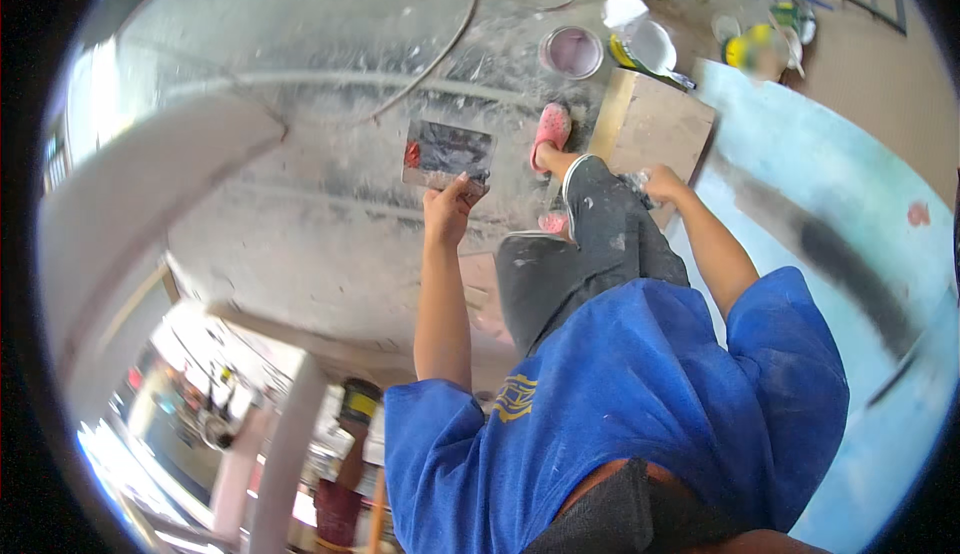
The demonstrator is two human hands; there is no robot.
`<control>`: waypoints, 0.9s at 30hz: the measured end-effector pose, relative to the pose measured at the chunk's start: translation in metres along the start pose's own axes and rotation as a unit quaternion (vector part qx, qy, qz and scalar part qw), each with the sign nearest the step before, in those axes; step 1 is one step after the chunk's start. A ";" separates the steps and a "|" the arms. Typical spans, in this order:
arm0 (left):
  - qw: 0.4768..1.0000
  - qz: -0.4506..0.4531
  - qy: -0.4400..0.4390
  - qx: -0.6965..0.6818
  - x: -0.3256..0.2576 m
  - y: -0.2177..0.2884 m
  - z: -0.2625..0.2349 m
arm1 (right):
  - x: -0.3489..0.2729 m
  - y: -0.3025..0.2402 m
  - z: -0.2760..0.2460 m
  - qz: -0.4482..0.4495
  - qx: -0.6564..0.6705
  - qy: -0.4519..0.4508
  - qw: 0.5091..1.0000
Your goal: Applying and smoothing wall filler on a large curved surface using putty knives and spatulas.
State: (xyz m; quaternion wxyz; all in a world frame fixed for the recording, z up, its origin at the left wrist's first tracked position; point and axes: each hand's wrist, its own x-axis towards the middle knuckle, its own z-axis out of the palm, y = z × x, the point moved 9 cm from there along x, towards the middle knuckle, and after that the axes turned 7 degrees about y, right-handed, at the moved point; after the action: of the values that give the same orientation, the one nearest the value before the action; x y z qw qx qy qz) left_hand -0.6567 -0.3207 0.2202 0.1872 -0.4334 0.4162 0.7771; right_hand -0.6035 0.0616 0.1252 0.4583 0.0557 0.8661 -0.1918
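My left hand [447, 212] grips a flat rectangular plate [450, 146] by its near edge. The plate has a dark, smeared face, with a red lump of paste at its left side. Close to my right knee, the fingers of my right hand [661, 185] are closed around something small and greyish that I cannot make out. Behind that hand lies a brown cardboard box [655, 124]. A pink clog [551, 134] is on one of my feet.
An open can of pinkish paint [571, 53] stands on the stained floor [330, 164]. Beside it is an open can with white inside [652, 47]. A large light-blue panel [800, 154] fills the right. A hose [455, 44] crosses the floor; a pale post [180, 174] rises at left.
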 end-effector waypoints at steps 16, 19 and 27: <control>0.975 -0.135 -0.029 0.175 0.225 -0.075 0.070 | 0.263 -0.009 -0.065 0.166 0.236 0.317 0.903; 0.965 -0.153 -0.021 0.212 0.241 -0.068 0.049 | 0.285 -0.012 -0.052 0.180 0.220 0.286 0.915; 0.958 -0.189 -0.010 0.216 0.280 -0.073 0.013 | 0.343 0.000 -0.026 0.220 0.213 0.280 0.910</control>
State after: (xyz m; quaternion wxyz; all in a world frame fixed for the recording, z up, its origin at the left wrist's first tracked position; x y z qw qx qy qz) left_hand -0.7709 -0.2872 -0.0442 0.4239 -0.4456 0.4825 0.6237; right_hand -0.8207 0.0441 -0.1412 0.2044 0.3923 0.8635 -0.2424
